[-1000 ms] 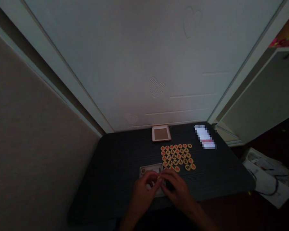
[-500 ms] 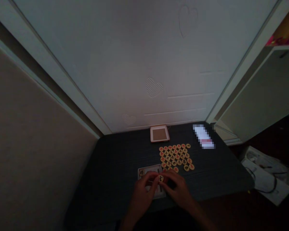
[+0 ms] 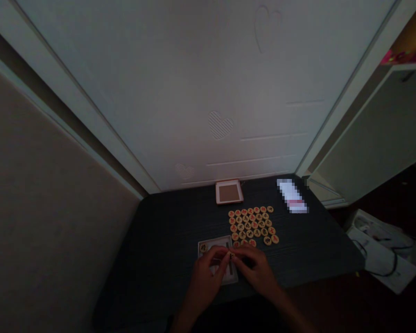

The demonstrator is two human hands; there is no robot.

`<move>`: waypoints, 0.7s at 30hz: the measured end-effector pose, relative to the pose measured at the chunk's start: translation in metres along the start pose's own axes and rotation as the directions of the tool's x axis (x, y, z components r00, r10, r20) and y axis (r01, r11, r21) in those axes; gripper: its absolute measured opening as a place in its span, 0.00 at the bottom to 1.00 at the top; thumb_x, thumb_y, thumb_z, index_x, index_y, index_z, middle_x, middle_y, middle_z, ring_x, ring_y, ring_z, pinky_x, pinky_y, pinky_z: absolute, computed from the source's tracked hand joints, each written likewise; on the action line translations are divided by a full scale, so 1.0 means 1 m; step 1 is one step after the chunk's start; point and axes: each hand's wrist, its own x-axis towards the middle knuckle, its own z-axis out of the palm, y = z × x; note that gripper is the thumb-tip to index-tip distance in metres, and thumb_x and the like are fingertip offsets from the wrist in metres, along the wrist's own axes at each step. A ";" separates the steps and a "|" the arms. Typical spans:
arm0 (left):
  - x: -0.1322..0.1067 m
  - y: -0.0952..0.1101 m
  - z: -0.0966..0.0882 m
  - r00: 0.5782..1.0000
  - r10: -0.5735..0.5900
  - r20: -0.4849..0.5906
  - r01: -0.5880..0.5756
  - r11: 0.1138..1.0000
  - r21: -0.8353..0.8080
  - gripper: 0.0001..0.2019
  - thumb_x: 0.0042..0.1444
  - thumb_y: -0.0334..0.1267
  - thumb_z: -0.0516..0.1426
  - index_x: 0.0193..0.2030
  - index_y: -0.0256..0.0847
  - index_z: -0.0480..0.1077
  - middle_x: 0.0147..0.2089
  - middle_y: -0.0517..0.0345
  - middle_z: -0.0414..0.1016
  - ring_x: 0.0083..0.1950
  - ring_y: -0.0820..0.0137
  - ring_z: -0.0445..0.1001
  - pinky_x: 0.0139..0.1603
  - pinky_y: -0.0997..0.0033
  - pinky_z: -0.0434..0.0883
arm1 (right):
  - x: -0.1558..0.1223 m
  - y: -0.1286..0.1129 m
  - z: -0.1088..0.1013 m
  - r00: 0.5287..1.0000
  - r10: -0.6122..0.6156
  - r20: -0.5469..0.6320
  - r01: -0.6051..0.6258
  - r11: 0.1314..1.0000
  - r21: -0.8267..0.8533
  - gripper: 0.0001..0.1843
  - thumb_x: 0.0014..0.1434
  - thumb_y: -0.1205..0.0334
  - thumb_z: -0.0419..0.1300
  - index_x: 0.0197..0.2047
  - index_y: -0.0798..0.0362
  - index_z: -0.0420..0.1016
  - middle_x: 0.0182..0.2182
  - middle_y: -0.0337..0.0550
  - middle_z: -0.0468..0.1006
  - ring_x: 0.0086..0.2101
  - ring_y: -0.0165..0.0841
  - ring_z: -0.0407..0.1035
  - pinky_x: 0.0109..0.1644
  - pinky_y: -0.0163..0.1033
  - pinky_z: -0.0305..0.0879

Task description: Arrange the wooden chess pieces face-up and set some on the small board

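Note:
Above a shallow pale box [image 3: 235, 276], my left hand [image 3: 211, 266] and my right hand [image 3: 253, 266] meet, both closed on one round xiangqi piece [image 3: 232, 255] with a dark character. Their fingertips partly cover it. Another dark-marked piece [image 3: 203, 248] lies in the far left corner of the box, whose middle is hidden by my hands. Just beyond, rows of round pieces [image 3: 248, 225] with red or dark characters lie flat on the dark table [image 3: 166, 231]. The near row has a gap toward its right.
A small pale tray with a brown inside [image 3: 229, 193] stands at the table's back, against the white panel [image 3: 194, 83]. A blurred-out bright phone-like object [image 3: 292, 196] lies at the back right. Beside the table, a white box with cables [image 3: 384, 259] sits lower down.
The held piece has turned or tipped between my fingertips, and less of its face shows now. Both hands stay almost in place over the box, while the view shifts slightly.

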 end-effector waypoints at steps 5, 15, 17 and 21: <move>-0.001 0.001 0.000 1.000 0.008 0.004 -0.008 1.000 0.019 0.09 0.66 0.42 0.58 0.45 0.45 0.79 0.47 0.53 0.84 0.48 0.61 0.83 0.52 0.61 0.79 | 0.000 0.000 0.001 0.998 0.042 -0.036 -0.041 0.999 0.008 0.11 0.66 0.54 0.64 0.49 0.44 0.85 0.42 0.44 0.86 0.43 0.40 0.80 0.50 0.44 0.76; -0.002 -0.004 0.006 1.000 0.001 0.011 0.000 0.999 -0.033 0.09 0.62 0.38 0.61 0.49 0.45 0.76 0.45 0.56 0.84 0.44 0.63 0.83 0.50 0.63 0.80 | -0.002 0.010 0.003 0.995 0.080 -0.056 -0.077 0.996 0.043 0.12 0.66 0.53 0.64 0.47 0.46 0.85 0.42 0.45 0.87 0.41 0.39 0.81 0.47 0.43 0.78; -0.002 -0.003 0.006 1.000 -0.012 0.005 0.013 0.999 -0.043 0.08 0.62 0.39 0.62 0.47 0.45 0.76 0.44 0.55 0.84 0.44 0.63 0.84 0.49 0.62 0.80 | -0.001 0.009 0.003 0.995 0.081 -0.053 -0.079 0.996 0.042 0.12 0.66 0.52 0.64 0.46 0.46 0.85 0.41 0.45 0.87 0.42 0.39 0.81 0.48 0.42 0.77; -0.001 -0.002 0.005 0.999 -0.045 0.002 0.045 0.997 -0.066 0.06 0.61 0.41 0.63 0.43 0.44 0.77 0.43 0.55 0.84 0.43 0.62 0.84 0.49 0.62 0.80 | 0.000 0.008 0.004 0.994 0.093 -0.057 -0.090 0.994 0.053 0.12 0.66 0.52 0.64 0.45 0.47 0.85 0.40 0.45 0.86 0.41 0.39 0.81 0.47 0.41 0.77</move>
